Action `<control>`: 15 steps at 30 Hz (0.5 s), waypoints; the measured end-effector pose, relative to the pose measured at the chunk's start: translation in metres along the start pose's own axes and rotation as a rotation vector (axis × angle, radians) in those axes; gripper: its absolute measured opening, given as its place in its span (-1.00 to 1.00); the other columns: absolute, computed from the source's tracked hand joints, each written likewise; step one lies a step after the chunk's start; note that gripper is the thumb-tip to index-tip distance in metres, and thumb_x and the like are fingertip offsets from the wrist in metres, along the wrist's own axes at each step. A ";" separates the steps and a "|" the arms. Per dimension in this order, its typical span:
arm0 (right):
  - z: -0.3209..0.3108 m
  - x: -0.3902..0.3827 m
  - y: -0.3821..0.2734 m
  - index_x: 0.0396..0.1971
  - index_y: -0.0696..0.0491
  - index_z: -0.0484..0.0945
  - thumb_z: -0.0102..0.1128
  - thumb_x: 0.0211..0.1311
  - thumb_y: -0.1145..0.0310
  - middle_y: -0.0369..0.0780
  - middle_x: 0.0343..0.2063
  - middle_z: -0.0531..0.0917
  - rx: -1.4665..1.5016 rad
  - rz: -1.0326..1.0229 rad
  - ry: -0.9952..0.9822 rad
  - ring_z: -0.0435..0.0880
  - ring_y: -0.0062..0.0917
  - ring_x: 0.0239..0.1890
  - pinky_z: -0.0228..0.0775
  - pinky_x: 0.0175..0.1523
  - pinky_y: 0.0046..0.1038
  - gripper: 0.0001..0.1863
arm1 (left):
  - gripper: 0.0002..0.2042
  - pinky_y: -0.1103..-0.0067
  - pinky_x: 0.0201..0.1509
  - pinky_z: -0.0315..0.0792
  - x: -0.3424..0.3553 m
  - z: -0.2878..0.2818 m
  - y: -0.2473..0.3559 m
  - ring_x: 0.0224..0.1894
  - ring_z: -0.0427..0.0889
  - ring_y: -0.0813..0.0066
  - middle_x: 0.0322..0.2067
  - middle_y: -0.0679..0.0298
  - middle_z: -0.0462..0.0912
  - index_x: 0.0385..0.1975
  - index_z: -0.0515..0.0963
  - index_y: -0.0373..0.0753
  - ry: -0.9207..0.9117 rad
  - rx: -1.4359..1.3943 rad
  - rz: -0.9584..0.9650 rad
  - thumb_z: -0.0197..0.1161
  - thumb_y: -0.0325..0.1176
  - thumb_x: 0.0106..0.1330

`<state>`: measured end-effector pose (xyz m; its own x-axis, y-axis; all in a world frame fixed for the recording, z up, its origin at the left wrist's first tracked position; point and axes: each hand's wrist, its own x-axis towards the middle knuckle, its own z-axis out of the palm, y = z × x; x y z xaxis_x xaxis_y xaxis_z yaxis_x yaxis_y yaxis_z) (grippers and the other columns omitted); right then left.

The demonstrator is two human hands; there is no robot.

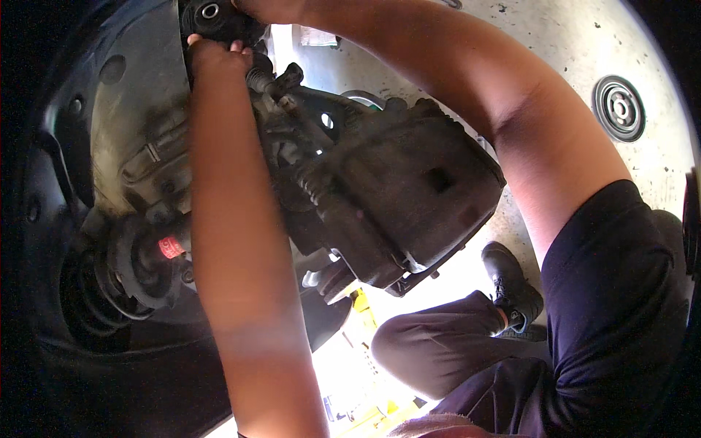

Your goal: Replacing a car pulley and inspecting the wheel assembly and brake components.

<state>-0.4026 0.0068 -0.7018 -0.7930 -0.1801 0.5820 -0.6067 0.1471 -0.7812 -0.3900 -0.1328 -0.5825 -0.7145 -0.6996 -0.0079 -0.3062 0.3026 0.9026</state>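
Observation:
My left hand (219, 58) reaches up at the top left. Its fingers are bent around the lower edge of a black part (226, 28) that has a round, metal-rimmed hole. My right hand (269, 9) comes from the right to the other side of that black part; its fingers are mostly cut off by the top edge and hidden. A ribbed rubber boot (259, 79) sits just beside my left wrist. Below the hands hangs a large, dark, blocky assembly (416, 182) with a small square recess. My left forearm covers part of the machinery behind it.
Dark curved panelling (55, 182) lines the left side, with a red tag (171, 248) on a round part near it. A black ringed disc (619, 108) lies on the pale, spotted floor (569, 44). My knee and a shoe (511, 288) are at lower right, near something yellow (361, 310).

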 end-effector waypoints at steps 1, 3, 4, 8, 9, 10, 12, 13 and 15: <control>0.000 0.001 -0.003 -0.30 0.17 0.71 0.04 0.21 0.37 0.02 -0.28 0.73 0.003 -0.004 0.000 0.75 -0.13 -0.18 0.59 -0.10 -0.17 -0.72 | -0.42 0.08 0.12 0.23 0.000 0.004 -0.011 0.15 0.41 0.15 0.15 0.23 0.38 0.19 0.24 -0.13 0.028 -0.065 -0.055 -0.13 0.21 0.40; 0.006 -0.001 0.004 -0.32 0.16 0.72 0.02 0.21 0.36 0.00 -0.31 0.74 -0.052 0.030 -0.007 0.75 -0.15 -0.19 0.60 -0.11 -0.19 -0.72 | -0.42 0.09 0.10 0.22 -0.021 0.025 -0.029 0.11 0.43 0.16 0.08 0.20 0.41 0.16 0.23 -0.16 0.047 -0.130 -0.120 -0.18 0.21 0.40; 0.006 0.001 0.004 -0.32 0.16 0.72 0.02 0.21 0.36 0.00 -0.31 0.74 -0.054 0.027 -0.007 0.75 -0.15 -0.19 0.60 -0.11 -0.19 -0.72 | -0.44 0.13 0.17 0.22 -0.024 0.029 -0.031 0.02 0.45 0.24 0.03 0.23 0.47 0.09 0.30 -0.21 0.084 -0.162 -0.161 -0.20 0.17 0.40; 0.006 0.000 0.006 -0.33 0.16 0.71 0.02 0.23 0.34 -0.01 -0.31 0.74 -0.111 0.020 0.043 0.76 -0.16 -0.19 0.61 -0.12 -0.19 -0.71 | -0.49 0.25 0.16 0.29 -0.040 0.044 -0.049 -0.15 0.47 0.37 -0.11 0.29 0.56 0.02 0.40 -0.24 0.063 -0.150 -0.170 -0.25 0.07 0.42; 0.006 0.000 0.004 -0.32 0.16 0.71 0.02 0.23 0.34 0.00 -0.29 0.74 -0.125 -0.001 0.044 0.76 -0.16 -0.18 0.61 -0.11 -0.19 -0.71 | -0.51 0.30 0.13 0.31 -0.043 0.045 -0.052 -0.19 0.48 0.40 -0.16 0.31 0.57 0.03 0.42 -0.24 0.035 -0.125 -0.151 -0.27 0.03 0.43; 0.007 0.002 0.006 -0.32 0.16 0.71 0.02 0.23 0.34 0.00 -0.29 0.74 -0.128 -0.002 0.046 0.76 -0.16 -0.18 0.61 -0.11 -0.19 -0.71 | -0.56 0.44 0.08 0.36 -0.042 0.049 -0.053 -0.25 0.51 0.40 -0.19 0.30 0.58 -0.03 0.46 -0.25 0.001 -0.056 -0.073 -0.21 -0.03 0.44; 0.010 0.007 0.011 -0.30 0.16 0.70 0.02 0.24 0.33 0.02 -0.24 0.72 -0.166 -0.027 0.087 0.74 -0.16 -0.15 0.60 -0.09 -0.19 -0.71 | -0.51 0.36 0.07 0.34 -0.040 0.054 -0.054 -0.23 0.46 0.37 -0.16 0.23 0.54 0.02 0.42 -0.25 -0.024 -0.160 0.005 -0.16 0.05 0.44; 0.010 0.005 0.008 -0.30 0.16 0.70 0.02 0.24 0.33 0.02 -0.24 0.72 -0.162 -0.029 0.084 0.74 -0.16 -0.15 0.60 -0.09 -0.19 -0.71 | -0.46 0.28 0.07 0.31 -0.040 0.051 -0.054 -0.22 0.42 0.34 -0.12 0.16 0.50 0.07 0.39 -0.25 -0.038 -0.259 0.081 -0.11 0.14 0.43; 0.010 0.000 0.003 -0.31 0.16 0.69 0.03 0.23 0.33 0.03 -0.21 0.71 -0.046 0.007 0.057 0.73 -0.14 -0.13 0.59 -0.06 -0.20 -0.72 | -0.42 0.30 0.07 0.33 -0.039 0.043 -0.050 -0.19 0.44 0.33 -0.08 0.16 0.50 0.12 0.37 -0.24 0.031 -0.146 0.094 -0.06 0.18 0.41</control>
<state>-0.4043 -0.0023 -0.7065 -0.7981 -0.1232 0.5897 -0.6022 0.1928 -0.7747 -0.3740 -0.0928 -0.6456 -0.7152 -0.6930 0.0910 -0.1429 0.2723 0.9515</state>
